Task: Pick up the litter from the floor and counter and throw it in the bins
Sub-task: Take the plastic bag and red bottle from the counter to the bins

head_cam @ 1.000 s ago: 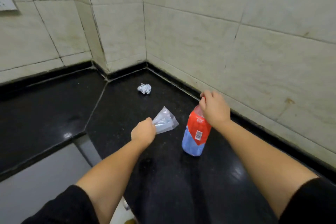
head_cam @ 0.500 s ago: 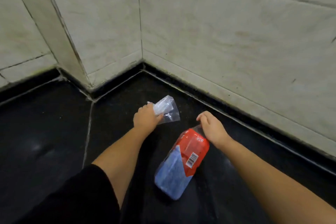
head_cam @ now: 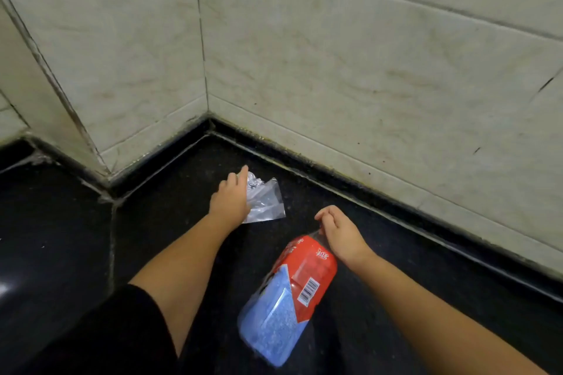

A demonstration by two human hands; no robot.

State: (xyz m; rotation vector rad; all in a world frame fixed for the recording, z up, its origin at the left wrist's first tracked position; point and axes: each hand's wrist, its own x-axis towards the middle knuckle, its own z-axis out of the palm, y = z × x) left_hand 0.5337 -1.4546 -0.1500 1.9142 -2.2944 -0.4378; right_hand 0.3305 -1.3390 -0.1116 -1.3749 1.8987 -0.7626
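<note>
Near the far corner of the black counter (head_cam: 380,298), where the two pale tiled walls (head_cam: 365,70) meet, the left hand (head_cam: 230,198) reaches over a small crumpled ball of foil (head_cam: 254,183). The forefinger is stretched out and touches the foil's far side, while the rest of the hand pins a clear plastic bag (head_cam: 268,205) whose free end fans out flat toward the right; whether the fingers underneath have closed on the foil cannot be told.

Closer in, the right hand (head_cam: 339,234) is pinched shut on the clear top edge of a plastic packet (head_cam: 289,295), which hangs tilted with its bottom toward the camera. The packet's upper half is red, with white characters too small to read and a white barcode panel with black bars on its right side. The lower half is see-through and shows a pale blue, grainy-looking filling. The red print meets the clear part along a slanted, pointed edge.

A black sleeve (head_cam: 100,335) covers the left upper arm at the near edge.
</note>
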